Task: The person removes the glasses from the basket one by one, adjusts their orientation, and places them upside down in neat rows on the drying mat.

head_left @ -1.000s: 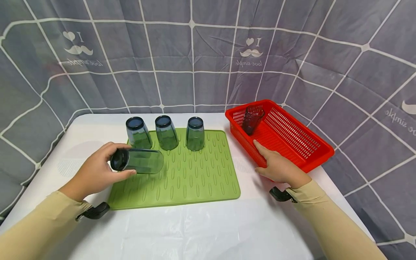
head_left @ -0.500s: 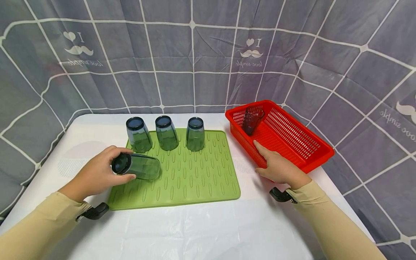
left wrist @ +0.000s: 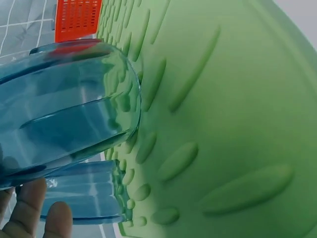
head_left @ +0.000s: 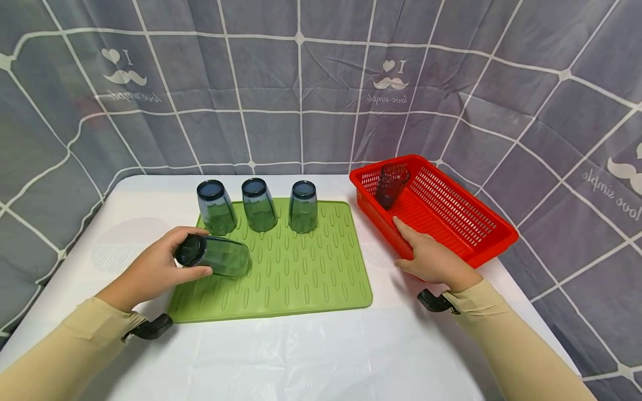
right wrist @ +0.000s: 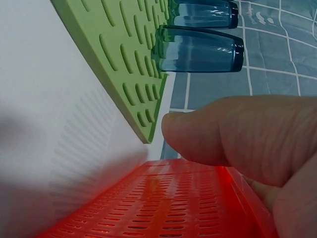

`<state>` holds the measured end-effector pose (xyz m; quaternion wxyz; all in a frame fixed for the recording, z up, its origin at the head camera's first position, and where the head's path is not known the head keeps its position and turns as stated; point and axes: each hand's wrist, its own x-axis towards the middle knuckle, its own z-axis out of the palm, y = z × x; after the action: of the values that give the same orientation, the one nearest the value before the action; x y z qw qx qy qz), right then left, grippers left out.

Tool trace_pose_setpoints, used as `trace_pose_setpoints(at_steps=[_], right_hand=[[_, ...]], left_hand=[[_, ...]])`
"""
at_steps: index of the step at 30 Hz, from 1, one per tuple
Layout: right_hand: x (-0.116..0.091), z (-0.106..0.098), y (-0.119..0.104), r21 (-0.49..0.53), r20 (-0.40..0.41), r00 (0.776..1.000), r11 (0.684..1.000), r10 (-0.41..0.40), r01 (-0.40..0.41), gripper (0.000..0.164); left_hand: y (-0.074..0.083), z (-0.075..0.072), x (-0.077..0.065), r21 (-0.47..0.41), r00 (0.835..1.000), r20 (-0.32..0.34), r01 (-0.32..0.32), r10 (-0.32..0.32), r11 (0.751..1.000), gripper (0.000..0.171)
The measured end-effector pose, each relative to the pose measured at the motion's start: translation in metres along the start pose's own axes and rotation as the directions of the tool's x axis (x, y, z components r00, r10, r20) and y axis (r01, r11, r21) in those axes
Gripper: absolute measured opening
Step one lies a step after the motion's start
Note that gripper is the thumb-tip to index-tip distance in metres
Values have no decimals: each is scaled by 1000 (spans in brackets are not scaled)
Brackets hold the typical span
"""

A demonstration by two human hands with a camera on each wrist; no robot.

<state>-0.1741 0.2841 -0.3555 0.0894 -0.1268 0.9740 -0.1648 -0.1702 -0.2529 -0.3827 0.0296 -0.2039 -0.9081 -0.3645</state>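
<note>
A: I'm on the feeds from here. Start at the left: what is that hand doing?

B: I see the left hand point(head_left: 145, 273) with thumb and fingers curved round the thick base of the blue-tinted glass point(head_left: 223, 257). The glass lies nearly sideways over the left part of the green mat point(head_left: 306, 278), mouth pointing right and slightly down. I can't tell whether its mouth touches the mat.

A: And further along?

B: I count 3 upturned glasses point(head_left: 259, 207), side by side and apart, along the mat's far edge, dark bases up.

A: Then the right side?

B: The red basket point(head_left: 441, 203) sits on the white table point(head_left: 301, 359), just beside the mat. I see 1 leaning glass point(head_left: 391, 189) in its far left corner.

A: How is the other hand placed?

B: The right hand point(head_left: 433, 259) holds the basket's near left edge, thumb outside the wall, fingers over the rim, with only a narrow spread between them. I can't tell how firmly it grips.
</note>
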Motion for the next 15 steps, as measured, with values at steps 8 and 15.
trace_pose_setpoints(at_steps=[8,15], right_hand=[[1,1,2,13,-3,1000,1000,-13,13,100],[2,1,5,14,-4,1000,1000,-4,4,101]], left_hand=[[-2,10,-1,-90,997,-74,12,-19,996,71],[-1,13,-3,-62,990,-141,1,-10,998,70]])
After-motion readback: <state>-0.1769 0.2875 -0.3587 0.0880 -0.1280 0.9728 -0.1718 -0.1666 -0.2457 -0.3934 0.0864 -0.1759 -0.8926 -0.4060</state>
